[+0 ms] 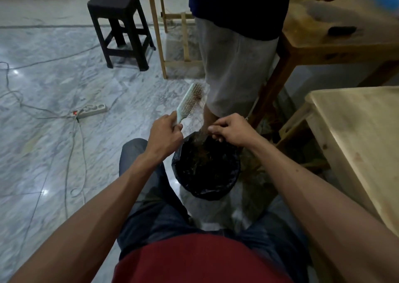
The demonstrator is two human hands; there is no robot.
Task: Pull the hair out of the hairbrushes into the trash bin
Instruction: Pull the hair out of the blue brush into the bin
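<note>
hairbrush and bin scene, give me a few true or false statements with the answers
1. The left hand holds the hairbrush by its handle. True.
2. The right hand is flat and open. False: its fingers pinch strands of hair over the bin.
3. The trash bin is lined with a black bag. True.
4. The trash bin stands on the wooden table. False: it stands on the floor, between the person's knees.
5. A power strip lies on the floor. True.
</note>
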